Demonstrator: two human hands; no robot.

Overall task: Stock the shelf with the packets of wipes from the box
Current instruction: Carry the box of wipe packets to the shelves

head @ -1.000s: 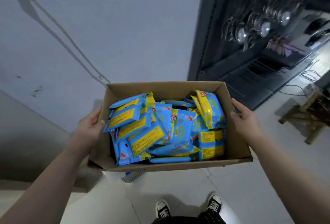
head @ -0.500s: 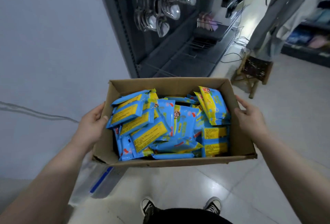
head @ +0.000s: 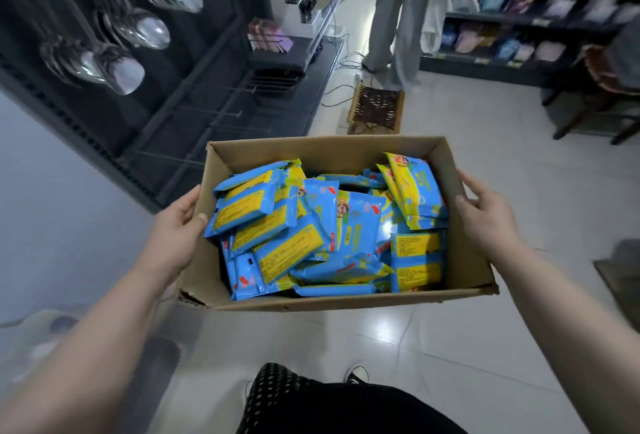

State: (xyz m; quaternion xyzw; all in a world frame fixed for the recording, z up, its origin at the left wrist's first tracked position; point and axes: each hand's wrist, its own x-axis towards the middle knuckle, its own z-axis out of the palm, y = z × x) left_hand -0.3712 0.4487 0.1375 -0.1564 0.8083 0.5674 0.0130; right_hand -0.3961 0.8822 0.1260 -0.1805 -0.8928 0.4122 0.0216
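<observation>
Head cam: our left hand and right hand clamp the box by its side walls, fingers curled round them; packets heaped between, shelf front-left, nearer the left.

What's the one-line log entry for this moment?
stage: box held above floor | left hand: grips box's left wall | right hand: grips right wall | contents: many wipes packets | ahead: stool

Matt cardboard box; glossy plastic packets
</observation>
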